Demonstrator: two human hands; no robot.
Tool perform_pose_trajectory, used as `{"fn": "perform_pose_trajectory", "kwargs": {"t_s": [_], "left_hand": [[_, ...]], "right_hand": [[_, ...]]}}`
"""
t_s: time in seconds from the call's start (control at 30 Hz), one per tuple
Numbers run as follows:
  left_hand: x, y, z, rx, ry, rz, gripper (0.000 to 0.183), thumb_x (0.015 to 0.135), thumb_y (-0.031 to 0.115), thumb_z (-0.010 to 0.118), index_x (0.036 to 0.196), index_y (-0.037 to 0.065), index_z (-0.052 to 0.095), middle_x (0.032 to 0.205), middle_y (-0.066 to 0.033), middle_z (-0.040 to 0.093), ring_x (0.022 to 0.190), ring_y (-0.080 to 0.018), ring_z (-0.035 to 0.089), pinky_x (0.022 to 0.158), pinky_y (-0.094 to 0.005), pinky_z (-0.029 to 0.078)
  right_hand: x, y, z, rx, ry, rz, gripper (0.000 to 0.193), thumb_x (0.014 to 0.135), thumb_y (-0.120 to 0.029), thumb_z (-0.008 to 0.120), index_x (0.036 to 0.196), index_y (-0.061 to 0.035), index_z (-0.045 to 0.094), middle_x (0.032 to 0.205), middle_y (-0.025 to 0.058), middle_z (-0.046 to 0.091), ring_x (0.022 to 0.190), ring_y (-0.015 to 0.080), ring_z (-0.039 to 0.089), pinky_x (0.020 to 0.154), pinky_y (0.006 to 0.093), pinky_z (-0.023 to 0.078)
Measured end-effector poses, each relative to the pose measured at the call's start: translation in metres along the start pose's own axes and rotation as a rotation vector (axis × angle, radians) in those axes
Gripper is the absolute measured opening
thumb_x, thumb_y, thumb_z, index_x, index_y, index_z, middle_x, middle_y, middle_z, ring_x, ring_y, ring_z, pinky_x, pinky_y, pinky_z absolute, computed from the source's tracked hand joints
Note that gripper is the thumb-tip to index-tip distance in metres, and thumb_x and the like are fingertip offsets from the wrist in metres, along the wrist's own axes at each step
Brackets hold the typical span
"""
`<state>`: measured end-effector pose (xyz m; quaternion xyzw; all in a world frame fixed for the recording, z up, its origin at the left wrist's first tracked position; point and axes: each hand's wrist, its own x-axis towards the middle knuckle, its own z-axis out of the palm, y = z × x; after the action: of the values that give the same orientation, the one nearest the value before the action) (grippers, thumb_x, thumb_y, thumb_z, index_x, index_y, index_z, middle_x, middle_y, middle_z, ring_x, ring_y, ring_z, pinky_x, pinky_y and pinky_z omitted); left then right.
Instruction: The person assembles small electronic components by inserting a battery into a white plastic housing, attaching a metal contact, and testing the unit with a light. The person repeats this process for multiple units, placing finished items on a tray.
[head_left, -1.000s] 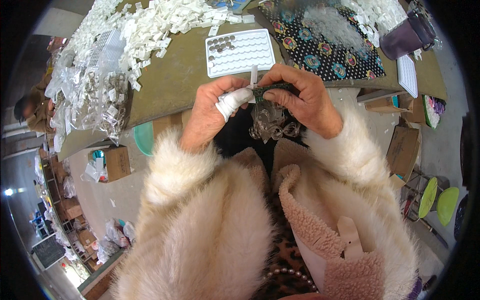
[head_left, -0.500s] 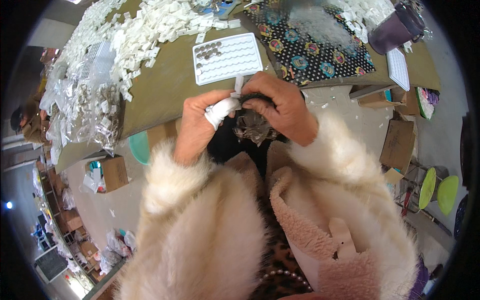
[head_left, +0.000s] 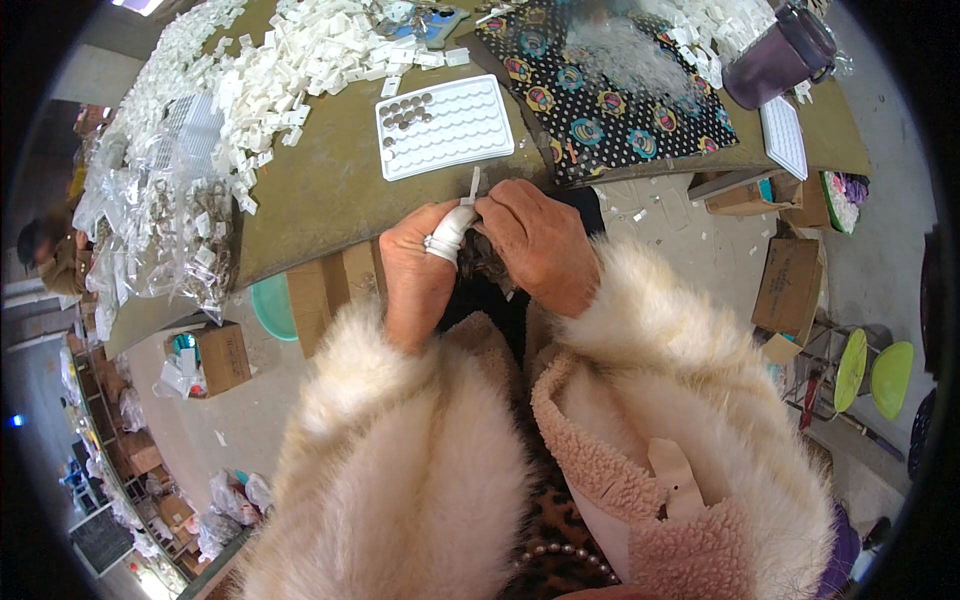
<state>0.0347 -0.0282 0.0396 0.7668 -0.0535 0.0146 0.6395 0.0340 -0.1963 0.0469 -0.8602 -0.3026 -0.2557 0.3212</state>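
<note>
My left hand (head_left: 415,272), its thumb wrapped in a white covering (head_left: 447,236), pinches a small white plastic piece (head_left: 474,186) that sticks up between the fingertips. Against it, my right hand (head_left: 540,245) has its fingers bent together; what lies in their pinch is hidden. Below the hands, over my lap, a bunch of dark, shiny bits (head_left: 488,266) shows in part. Just beyond, on the table, lies a white tray (head_left: 470,125) with rows of scalloped slots. Several small round metal discs (head_left: 405,108) sit in its far left part.
A big heap of white plastic pieces (head_left: 310,60) covers the far left of the table (head_left: 325,190), beside clear bags (head_left: 165,220). A dotted dark cloth (head_left: 620,110), purple bottle (head_left: 778,58) and second tray (head_left: 784,138) are at right. Cardboard boxes (head_left: 225,357) stand below.
My right hand has turned and closed in toward the left, its fingers now at the white piece. The dark edge that showed between its thumb and finger is hidden. The view has shifted slightly.
</note>
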Motion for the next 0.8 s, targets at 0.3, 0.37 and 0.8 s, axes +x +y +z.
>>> {"fn": "perform_pose_trajectory", "kwargs": {"t_s": [0.3,0.37,0.8], "left_hand": [[-0.003,-0.001,0.007,-0.017,0.033,-0.017,0.014,0.096,0.010,0.068,0.101,-0.001,0.076,0.083,0.0037,0.067,0.075,-0.0048,0.055,0.066,-0.0221,0.045],[0.000,0.006,0.001,-0.096,-0.032,-0.160,0.013,0.094,0.010,0.070,0.100,-0.001,0.076,0.080,0.0011,0.067,0.071,-0.0051,0.053,0.063,-0.0231,0.044],[0.011,0.030,-0.021,-0.043,-0.290,-0.081,0.021,0.088,0.013,0.077,0.103,-0.002,0.075,0.082,-0.0004,0.069,0.078,-0.0077,0.059,0.071,-0.0259,0.049]], "right_hand": [[-0.002,-0.002,-0.004,-0.047,-0.022,0.009,0.024,0.081,-0.003,0.069,0.102,0.0028,0.060,0.096,0.0137,0.058,0.086,0.0313,0.062,0.069,0.0393,0.053],[0.000,0.003,-0.006,0.094,-0.033,0.064,0.023,0.083,-0.003,0.069,0.103,0.0009,0.060,0.095,0.0130,0.059,0.085,0.0309,0.063,0.069,0.0385,0.052],[0.006,0.015,-0.017,0.603,-0.102,0.215,0.024,0.080,0.005,0.065,0.102,-0.0027,0.058,0.096,0.0164,0.058,0.089,0.0373,0.059,0.075,0.0426,0.049]]}}
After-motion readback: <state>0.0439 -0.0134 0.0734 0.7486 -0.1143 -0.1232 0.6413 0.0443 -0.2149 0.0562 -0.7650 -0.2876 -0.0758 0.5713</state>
